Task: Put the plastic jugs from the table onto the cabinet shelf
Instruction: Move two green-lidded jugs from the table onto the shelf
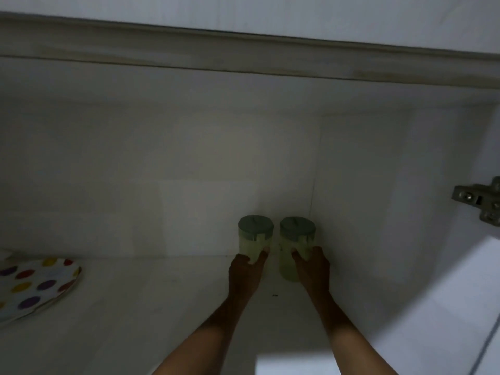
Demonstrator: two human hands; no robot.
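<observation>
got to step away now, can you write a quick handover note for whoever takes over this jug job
Left hand: fingers on the front of the left jug.
Right hand: fingers on the front of the right jug.
Both jugs stand upright, lids on, side by side at the back of the cabinet shelf, near its right wall. A spotted plate sits far left.
Done: these two jugs are on the shelf.
Left: let go and pull the hands out; the table is out of view, so check it for more jugs.
</observation>
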